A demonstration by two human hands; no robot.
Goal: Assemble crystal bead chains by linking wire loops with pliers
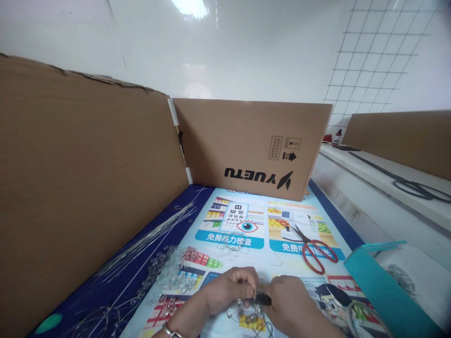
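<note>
Both hands meet close: the left hand [230, 286] pinches thin wire, the right hand [287, 300] grips a small dark tool [262, 299], clear beads [176, 277] nearby.

I sit at a small craft work spot: cardboard walls [88, 178] around my table, clear beads [172, 274], wires [148, 239], red scissors [313, 251].

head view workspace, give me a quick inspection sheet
surface: printed poster mat covers the table.
job's things: clear beads and thin wires lie left of the hands.
clutter: red scissors; teal box at right.
hands: left hand and right hand meet over a small dark tool.
cables: black cable on the right ledge.
surroundings: cardboard screens, white tiled wall.
</note>
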